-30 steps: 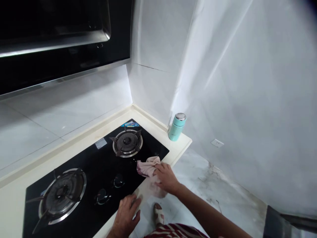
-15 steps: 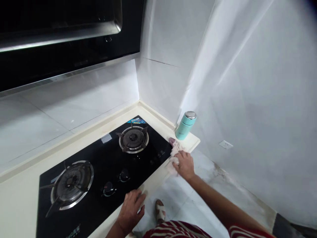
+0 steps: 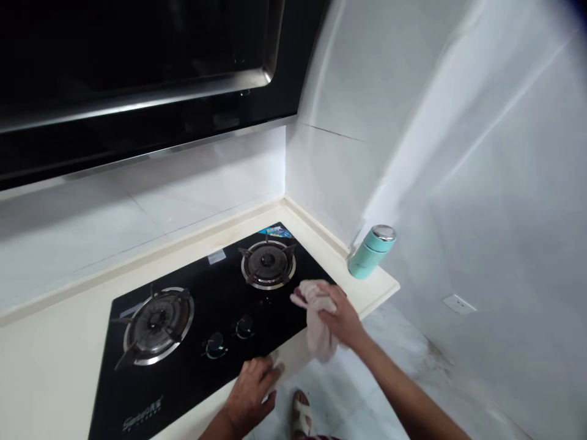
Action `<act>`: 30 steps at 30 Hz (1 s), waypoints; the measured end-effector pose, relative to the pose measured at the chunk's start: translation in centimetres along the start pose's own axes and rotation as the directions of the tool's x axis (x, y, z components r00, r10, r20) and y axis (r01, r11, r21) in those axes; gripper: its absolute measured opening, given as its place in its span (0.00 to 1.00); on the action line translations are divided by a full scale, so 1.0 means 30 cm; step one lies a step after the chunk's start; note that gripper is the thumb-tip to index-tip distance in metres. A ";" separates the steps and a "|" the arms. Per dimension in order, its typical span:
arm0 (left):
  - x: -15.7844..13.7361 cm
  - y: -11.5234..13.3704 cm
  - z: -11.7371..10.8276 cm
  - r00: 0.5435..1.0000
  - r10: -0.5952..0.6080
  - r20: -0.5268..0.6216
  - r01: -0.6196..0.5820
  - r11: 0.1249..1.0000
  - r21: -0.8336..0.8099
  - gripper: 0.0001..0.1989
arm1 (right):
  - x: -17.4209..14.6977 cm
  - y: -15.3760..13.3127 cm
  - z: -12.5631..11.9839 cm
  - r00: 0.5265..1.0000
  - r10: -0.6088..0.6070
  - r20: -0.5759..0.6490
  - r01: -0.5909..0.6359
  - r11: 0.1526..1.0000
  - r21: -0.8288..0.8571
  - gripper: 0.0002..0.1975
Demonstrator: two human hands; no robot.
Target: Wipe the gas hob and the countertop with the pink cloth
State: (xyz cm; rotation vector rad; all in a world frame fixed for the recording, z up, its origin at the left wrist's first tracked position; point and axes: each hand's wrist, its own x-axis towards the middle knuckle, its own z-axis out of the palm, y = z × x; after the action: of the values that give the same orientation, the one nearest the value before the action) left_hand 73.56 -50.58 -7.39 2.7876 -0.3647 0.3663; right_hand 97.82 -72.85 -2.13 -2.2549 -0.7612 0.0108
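Observation:
My right hand (image 3: pixel 342 315) is closed around a pale pink cloth (image 3: pixel 320 324), bunched up and hanging down past the counter's front edge. The cloth is over the right front part of the black gas stove (image 3: pixel 229 379), close to the right burner (image 3: pixel 268 264). Resting at the stove's front edge is my left hand (image 3: pixel 254 391), its fingers stretched out and nothing in it. Just behind it are two control knobs (image 3: pixel 215 345).
A mint-green thermos (image 3: pixel 371 252) with a silver lid stands on the cream counter (image 3: pixel 355 293) at its right end. Overhead hangs a black range hood (image 3: pixel 183 116). The left burner (image 3: pixel 158 326) has raised pan supports. A wall socket (image 3: pixel 459 304) is at the right.
My right hand has lifted the cloth from the counter beside the stove and moved it left over the stove's edge. My left hand stays in place. The view has shifted left.

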 end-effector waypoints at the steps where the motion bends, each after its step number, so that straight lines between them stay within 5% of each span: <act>1: 0.000 0.002 -0.001 1.000 -0.001 -0.002 0.001 1.000 0.005 0.25 | 0.073 0.026 -0.028 1.000 -0.015 -0.016 0.014 0.998 -0.059 0.30; 6: -0.005 0.007 0.003 1.000 -0.016 0.020 0.015 0.999 0.028 0.24 | 0.342 0.063 0.017 0.981 0.175 0.079 -0.124 0.893 -0.433 0.27; 11: -0.012 0.008 0.014 0.998 -0.031 0.048 0.030 0.999 0.025 0.22 | 0.250 0.001 0.151 0.991 0.116 0.068 -0.063 0.847 -0.528 0.26; 18: -0.011 0.013 0.010 0.995 -0.038 0.095 0.038 0.999 -0.004 0.26 | -0.073 -0.168 0.254 0.949 -0.144 0.279 0.238 0.911 -0.338 0.25; 26: -0.019 0.007 0.025 0.994 -0.053 0.097 0.055 0.998 -0.020 0.26 | 0.237 -0.325 0.377 0.790 -0.361 0.495 0.470 0.876 -0.111 0.24; 30: -0.019 0.010 0.026 0.994 -0.043 0.104 0.044 0.999 -0.006 0.25 | 0.198 -0.309 0.370 0.828 -0.346 0.442 0.433 0.895 -0.111 0.25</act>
State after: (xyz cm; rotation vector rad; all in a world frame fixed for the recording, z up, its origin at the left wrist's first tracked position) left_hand 73.11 -51.00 -8.18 2.8081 -0.3271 0.2094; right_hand 95.35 -57.43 -2.80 -2.2710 -1.5112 0.2287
